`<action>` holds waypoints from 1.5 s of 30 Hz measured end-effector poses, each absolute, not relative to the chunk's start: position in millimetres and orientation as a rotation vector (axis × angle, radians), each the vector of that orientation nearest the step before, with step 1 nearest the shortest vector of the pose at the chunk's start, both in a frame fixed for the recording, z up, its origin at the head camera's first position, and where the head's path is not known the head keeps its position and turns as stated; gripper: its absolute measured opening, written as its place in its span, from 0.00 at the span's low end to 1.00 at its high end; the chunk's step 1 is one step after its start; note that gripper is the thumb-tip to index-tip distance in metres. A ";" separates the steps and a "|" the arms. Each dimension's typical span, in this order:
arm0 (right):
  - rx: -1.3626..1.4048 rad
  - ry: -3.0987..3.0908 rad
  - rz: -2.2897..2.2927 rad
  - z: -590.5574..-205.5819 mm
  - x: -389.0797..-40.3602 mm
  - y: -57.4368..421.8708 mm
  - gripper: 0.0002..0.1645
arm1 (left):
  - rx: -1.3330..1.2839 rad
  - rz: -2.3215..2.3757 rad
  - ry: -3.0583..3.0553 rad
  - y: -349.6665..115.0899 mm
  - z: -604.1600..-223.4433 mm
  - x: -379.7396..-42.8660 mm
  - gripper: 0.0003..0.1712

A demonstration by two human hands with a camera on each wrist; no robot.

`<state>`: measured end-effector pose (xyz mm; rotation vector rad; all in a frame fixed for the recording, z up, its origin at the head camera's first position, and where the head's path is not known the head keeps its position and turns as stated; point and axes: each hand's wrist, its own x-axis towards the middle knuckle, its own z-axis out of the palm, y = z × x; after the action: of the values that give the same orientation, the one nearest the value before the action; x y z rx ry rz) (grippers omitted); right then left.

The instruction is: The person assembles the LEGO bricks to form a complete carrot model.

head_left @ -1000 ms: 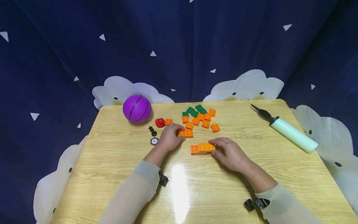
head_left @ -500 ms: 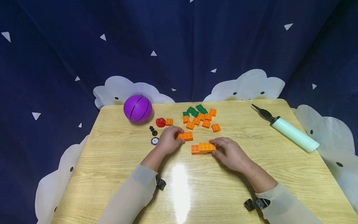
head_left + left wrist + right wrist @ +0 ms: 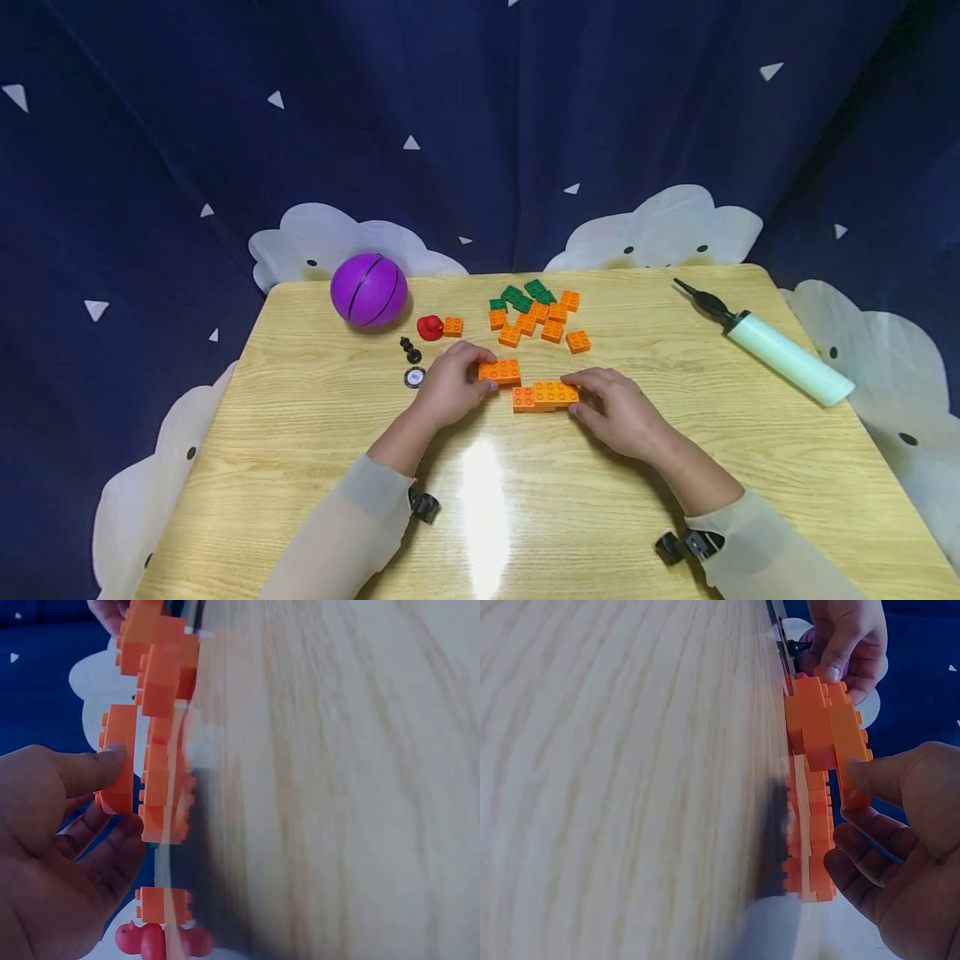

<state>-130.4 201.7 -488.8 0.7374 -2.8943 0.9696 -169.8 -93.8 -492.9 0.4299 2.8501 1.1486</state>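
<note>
My left hand [image 3: 452, 383] pinches a long orange building brick [image 3: 501, 372] by its left end, thumb on the near side. In the left wrist view this brick [image 3: 121, 739] is raised above the tabletop. Just to its right is a small stack of orange bricks: a lower brick [image 3: 523, 398] with a long brick [image 3: 556, 392] offset to the right on top. My right hand [image 3: 618, 414] pinches the right end of that upper brick [image 3: 847, 735] between thumb and fingers. The two-by-four studs on both long bricks face up.
Behind the hands lie several loose orange bricks [image 3: 552, 331] and green bricks [image 3: 536, 287]. On the left are a purple ball [image 3: 369, 291], a red rubber duck [image 3: 430, 327], a black chess piece [image 3: 410, 350] and a round chip [image 3: 414, 377]. A hand pump [image 3: 787, 358] lies at right.
My left hand has drawn its long brick nearer to me, then slightly right, up close to the stack. My right hand has stayed in place on the upper brick.
</note>
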 end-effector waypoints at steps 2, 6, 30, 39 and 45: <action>0.741 -2.893 0.968 -489.1 -130.5 201.7 0.26 | 0.442 1.164 2.848 -94.0 -491.2 -167.7 0.19; 0.738 -2.897 0.968 -489.1 -130.3 201.7 0.26 | 0.460 1.189 2.835 -94.3 -487.7 -163.3 0.18; 0.718 -2.916 0.968 -486.7 -129.9 200.1 0.26 | 0.578 1.170 2.774 -86.9 -487.3 -146.5 0.19; 0.726 -2.917 0.982 -486.3 -129.2 200.2 0.25 | 0.635 1.145 2.757 -84.5 -487.4 -143.6 0.19; 0.733 -2.916 0.981 -486.0 -129.1 200.0 0.25 | 0.669 1.177 2.728 -83.8 -490.4 -143.9 0.20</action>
<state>-129.1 200.0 -486.0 0.7332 -2.9158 0.9812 -143.9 -83.8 -490.4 0.6689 2.7278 1.1774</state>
